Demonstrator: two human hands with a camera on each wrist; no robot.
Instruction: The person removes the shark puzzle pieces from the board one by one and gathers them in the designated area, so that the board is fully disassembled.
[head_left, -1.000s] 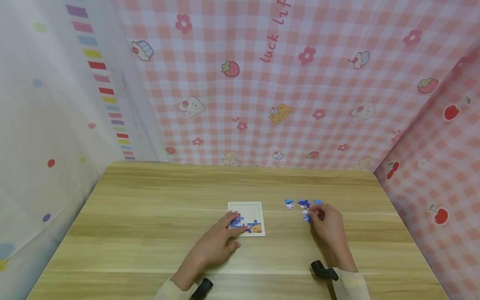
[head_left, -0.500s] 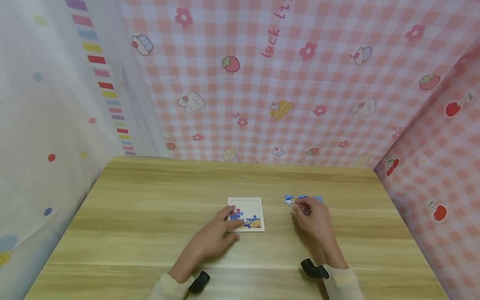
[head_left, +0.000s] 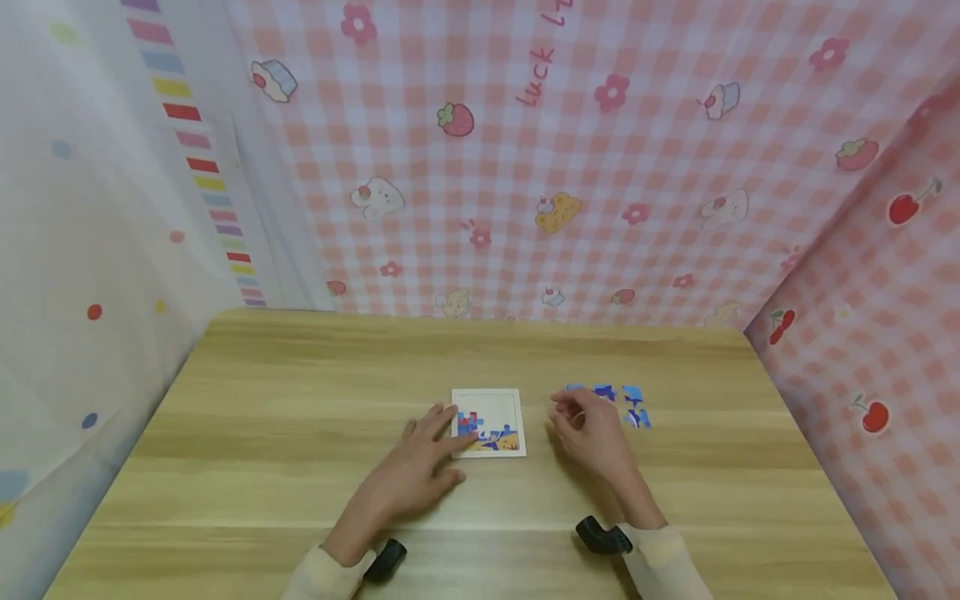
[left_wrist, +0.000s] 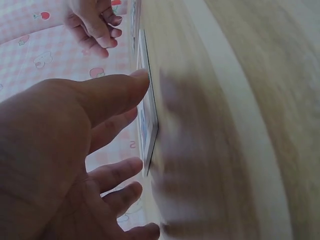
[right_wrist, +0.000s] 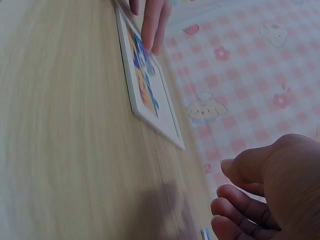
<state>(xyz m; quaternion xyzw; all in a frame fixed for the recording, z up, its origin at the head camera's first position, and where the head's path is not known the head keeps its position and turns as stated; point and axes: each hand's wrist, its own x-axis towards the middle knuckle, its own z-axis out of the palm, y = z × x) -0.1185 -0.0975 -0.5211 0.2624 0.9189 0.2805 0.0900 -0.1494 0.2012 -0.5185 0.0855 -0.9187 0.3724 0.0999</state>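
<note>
Four flat, blue-and-white printed jigsaw pieces (head_left: 632, 394) show loose on the pale wood-grain table (head_left: 300, 375), right of a square, white-framed puzzle tray (head_left: 498, 408). Multicoloured placed pieces (head_left: 468, 421) line the tray's near edge and climb part of its left side; the far and right areas are bare, so it seems under half filled. The left hand (head_left: 411, 472) rests extended fingers on the tray's left side. The right hand (head_left: 592, 433), fingers bent, partly covers the leftmost loose piece; whether it pinches anything cannot be told.
</note>
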